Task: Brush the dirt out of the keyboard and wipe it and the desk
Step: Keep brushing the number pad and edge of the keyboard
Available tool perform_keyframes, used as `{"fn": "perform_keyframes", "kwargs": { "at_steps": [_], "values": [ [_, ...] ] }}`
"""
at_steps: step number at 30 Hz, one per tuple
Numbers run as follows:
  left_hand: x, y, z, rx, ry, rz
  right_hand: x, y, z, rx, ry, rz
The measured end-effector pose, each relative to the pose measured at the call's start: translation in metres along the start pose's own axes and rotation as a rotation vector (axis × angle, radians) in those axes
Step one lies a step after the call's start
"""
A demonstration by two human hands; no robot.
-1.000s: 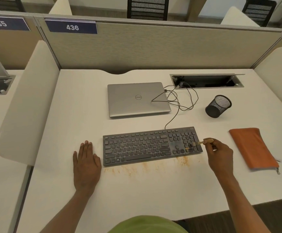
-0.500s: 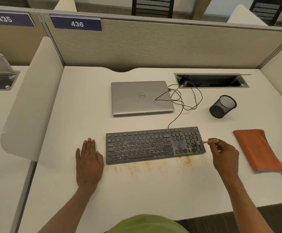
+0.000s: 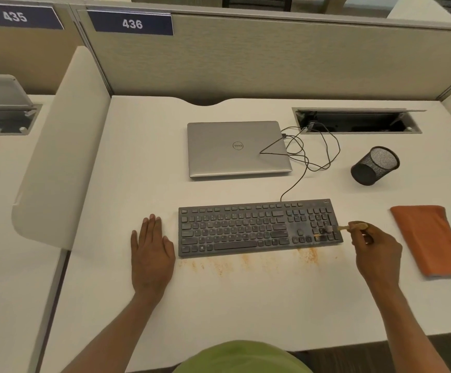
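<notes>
Brush (image 3: 351, 226) met number pad at desk 436

A person's right hand (image 3: 378, 254) pinched the brush's pale wooden handle between thumb and curled fingers, just off the right end of a dusty black keyboard (image 3: 246, 230). Left of the grip, the blurred bristles touched the number-pad keys. Orange dust (image 3: 309, 255) streaked the white desk (image 3: 246, 305) below and left of the grip, along the keyboard's near edge. An orange zip pouch (image 3: 431, 238) lay near the grip on its right. Beyond the grip sat a black mesh pen cup (image 3: 375, 165), its mouth angled away, and farther left a closed silver Dell laptop (image 3: 235, 149). The left hand (image 3: 151, 254) lay flat, fingers straight, palm down on the desk, just beside the keyboard's far end from the grip.
</notes>
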State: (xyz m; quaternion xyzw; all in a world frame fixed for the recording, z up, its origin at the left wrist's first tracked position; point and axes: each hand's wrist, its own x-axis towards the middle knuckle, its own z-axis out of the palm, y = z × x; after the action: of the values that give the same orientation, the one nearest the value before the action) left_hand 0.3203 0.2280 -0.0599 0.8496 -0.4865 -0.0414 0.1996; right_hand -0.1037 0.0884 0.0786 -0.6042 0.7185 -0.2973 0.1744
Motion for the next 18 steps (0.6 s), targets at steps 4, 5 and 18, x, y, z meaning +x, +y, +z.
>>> {"fn": "perform_keyframes", "kwargs": {
  "at_steps": [4,5,18],
  "values": [
    [0.0002,0.0004,0.0001,0.001,0.004,0.002,-0.0025,0.0005,-0.0009,0.01,-0.015,0.023],
    [0.0004,0.0007,0.0003,0.004,0.002,0.002,-0.0024,0.0004,-0.0014,0.008,-0.008,0.033],
    [0.0,-0.0008,0.0001,0.009,-0.022,-0.01,-0.0013,-0.0025,0.0015,0.012,-0.027,0.052]
  ]
}}
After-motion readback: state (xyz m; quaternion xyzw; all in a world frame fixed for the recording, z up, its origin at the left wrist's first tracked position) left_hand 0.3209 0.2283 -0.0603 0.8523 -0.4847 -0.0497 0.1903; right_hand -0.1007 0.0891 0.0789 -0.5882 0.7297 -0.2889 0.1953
